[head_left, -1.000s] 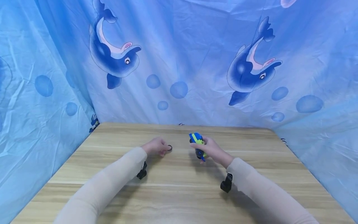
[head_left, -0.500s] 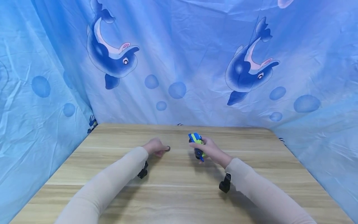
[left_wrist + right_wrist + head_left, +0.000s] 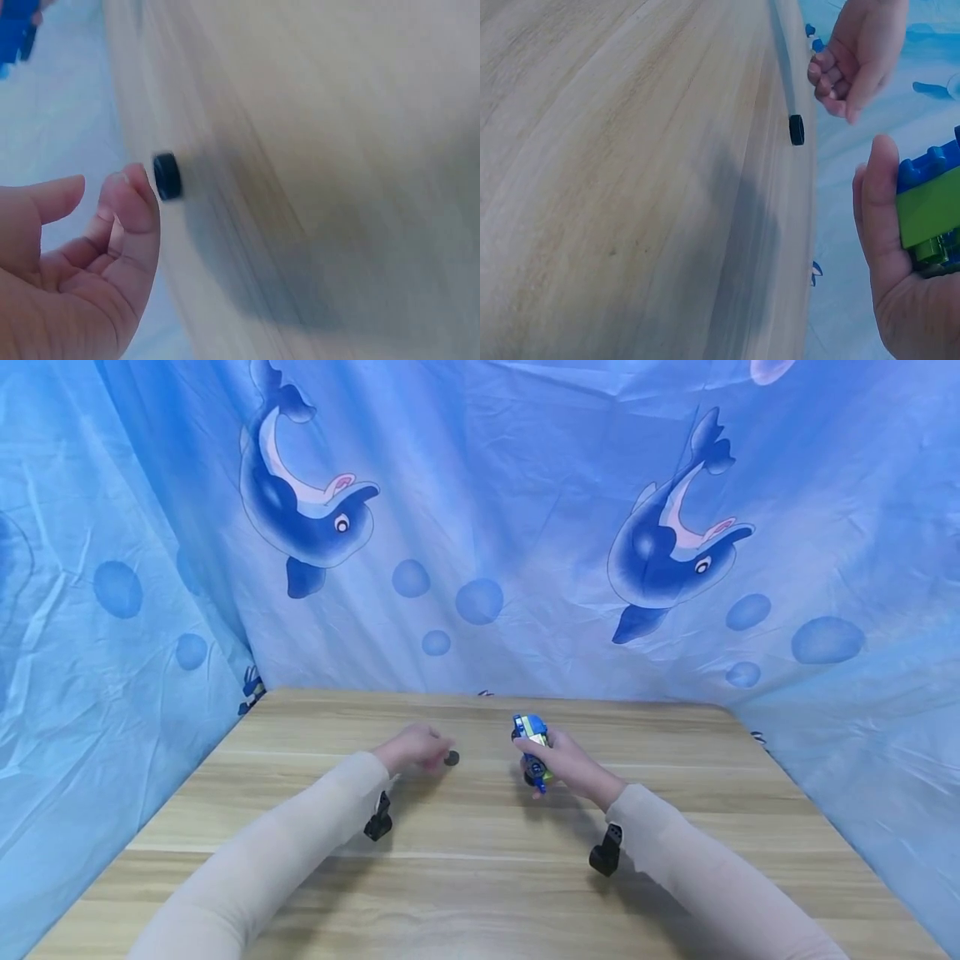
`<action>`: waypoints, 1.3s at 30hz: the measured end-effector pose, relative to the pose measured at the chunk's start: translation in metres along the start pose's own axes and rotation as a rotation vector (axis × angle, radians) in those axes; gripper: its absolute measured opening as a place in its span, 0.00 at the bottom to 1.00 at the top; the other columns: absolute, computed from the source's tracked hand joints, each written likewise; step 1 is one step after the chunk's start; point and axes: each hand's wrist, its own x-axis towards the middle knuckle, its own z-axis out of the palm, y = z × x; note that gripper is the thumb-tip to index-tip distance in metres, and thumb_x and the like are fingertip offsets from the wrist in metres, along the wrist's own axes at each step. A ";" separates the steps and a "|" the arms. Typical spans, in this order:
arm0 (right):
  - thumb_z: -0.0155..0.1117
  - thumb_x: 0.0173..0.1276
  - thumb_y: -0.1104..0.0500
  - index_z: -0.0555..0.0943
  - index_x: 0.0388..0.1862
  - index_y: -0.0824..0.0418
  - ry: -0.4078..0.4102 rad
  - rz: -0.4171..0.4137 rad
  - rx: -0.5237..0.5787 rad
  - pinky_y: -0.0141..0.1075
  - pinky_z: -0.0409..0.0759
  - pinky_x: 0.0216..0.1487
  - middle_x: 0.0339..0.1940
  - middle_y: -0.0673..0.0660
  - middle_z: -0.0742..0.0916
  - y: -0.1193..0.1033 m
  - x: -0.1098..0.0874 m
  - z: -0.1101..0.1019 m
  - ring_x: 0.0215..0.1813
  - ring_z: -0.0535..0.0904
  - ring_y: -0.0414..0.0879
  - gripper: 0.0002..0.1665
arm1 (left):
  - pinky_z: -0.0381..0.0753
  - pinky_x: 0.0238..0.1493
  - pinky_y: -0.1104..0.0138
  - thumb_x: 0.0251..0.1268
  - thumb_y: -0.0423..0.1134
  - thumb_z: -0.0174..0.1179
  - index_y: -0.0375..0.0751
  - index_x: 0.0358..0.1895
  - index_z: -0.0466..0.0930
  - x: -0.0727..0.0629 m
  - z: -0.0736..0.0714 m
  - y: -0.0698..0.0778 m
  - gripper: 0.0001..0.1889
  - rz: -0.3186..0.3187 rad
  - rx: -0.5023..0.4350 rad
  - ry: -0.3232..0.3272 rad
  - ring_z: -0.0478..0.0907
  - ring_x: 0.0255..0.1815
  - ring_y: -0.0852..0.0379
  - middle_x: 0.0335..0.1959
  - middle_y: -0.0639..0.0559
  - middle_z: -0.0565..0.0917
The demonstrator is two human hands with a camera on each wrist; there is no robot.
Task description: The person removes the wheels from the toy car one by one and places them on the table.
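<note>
A small black toy wheel is on the wooden table just right of my left hand. The left wrist view has the wheel right at the bent fingertips, with the thumb apart from them and nothing between. On the other side, my right hand grips a blue and lime-green toy brick car with dark wheels, held over the table. Its studs and green side show in the right wrist view, where the thumb lies along the toy car. The palm hides part of the car.
The wooden table reaches back to a blue dolphin-print cloth, which also hangs at both sides. Black wrist cameras sit below the left sleeve and the right sleeve.
Half a second ago my left fingers were at the wheel's edge; now they are drawn slightly off it. The toy car has turned a little in my right hand.
</note>
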 end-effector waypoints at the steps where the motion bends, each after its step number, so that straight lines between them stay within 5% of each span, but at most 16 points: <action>1: 0.54 0.74 0.44 0.61 0.67 0.63 -0.007 -0.003 -0.001 0.45 0.86 0.30 0.42 0.69 0.82 0.000 0.000 0.000 0.36 0.81 0.51 0.33 | 0.82 0.45 0.62 0.73 0.45 0.52 0.31 0.39 0.81 -0.001 0.002 0.003 0.18 0.009 -0.010 -0.011 0.80 0.29 0.54 0.27 0.45 0.83; 7: 0.54 0.74 0.43 0.64 0.63 0.64 -0.014 -0.027 -0.033 0.53 0.86 0.35 0.43 0.71 0.82 -0.001 -0.001 -0.002 0.35 0.82 0.51 0.31 | 0.84 0.39 0.66 0.72 0.42 0.52 0.29 0.43 0.80 -0.013 0.018 0.026 0.16 0.126 -0.048 -0.157 0.80 0.28 0.56 0.25 0.47 0.81; 12: 0.55 0.73 0.43 0.65 0.61 0.63 0.027 -0.019 -0.021 0.58 0.84 0.39 0.46 0.73 0.82 -0.002 0.001 -0.001 0.33 0.82 0.53 0.30 | 0.84 0.40 0.64 0.73 0.44 0.52 0.30 0.48 0.79 -0.024 0.032 0.044 0.18 0.234 -0.095 -0.294 0.81 0.30 0.54 0.32 0.39 0.83; 18: 0.57 0.72 0.43 0.66 0.60 0.62 0.067 -0.034 -0.015 0.58 0.84 0.40 0.39 0.64 0.84 0.001 0.004 0.002 0.34 0.84 0.59 0.30 | 0.85 0.42 0.57 0.75 0.49 0.48 0.30 0.49 0.75 -0.026 0.050 0.057 0.21 0.325 -0.166 -0.361 0.83 0.31 0.51 0.37 0.33 0.82; 22: 0.57 0.72 0.43 0.67 0.58 0.63 0.083 -0.062 -0.022 0.49 0.86 0.37 0.39 0.60 0.83 0.000 0.005 0.006 0.32 0.83 0.49 0.28 | 0.85 0.42 0.51 0.75 0.51 0.48 0.33 0.47 0.76 -0.025 0.060 0.064 0.22 0.356 -0.182 -0.341 0.81 0.26 0.54 0.34 0.33 0.81; 26: 0.55 0.73 0.44 0.70 0.55 0.64 0.094 -0.083 -0.025 0.44 0.85 0.35 0.40 0.59 0.84 -0.002 0.005 0.007 0.32 0.82 0.44 0.26 | 0.84 0.37 0.49 0.75 0.53 0.49 0.32 0.41 0.77 -0.026 0.067 0.071 0.23 0.372 -0.129 -0.244 0.77 0.21 0.55 0.28 0.38 0.81; 32: 0.54 0.74 0.44 0.70 0.57 0.63 0.078 -0.107 0.001 0.41 0.85 0.36 0.43 0.59 0.83 -0.004 0.007 0.007 0.34 0.83 0.45 0.26 | 0.74 0.22 0.65 0.74 0.53 0.49 0.36 0.30 0.75 -0.027 0.071 0.073 0.23 0.401 -0.004 -0.089 0.71 0.17 0.57 0.15 0.54 0.75; 39: 0.59 0.70 0.42 0.71 0.57 0.63 0.099 -0.061 0.040 0.39 0.85 0.34 0.44 0.60 0.84 0.001 0.007 0.008 0.34 0.84 0.46 0.29 | 0.67 0.19 0.70 0.74 0.50 0.51 0.44 0.21 0.72 -0.030 0.069 0.076 0.21 0.386 0.043 -0.089 0.66 0.14 0.60 0.12 0.55 0.73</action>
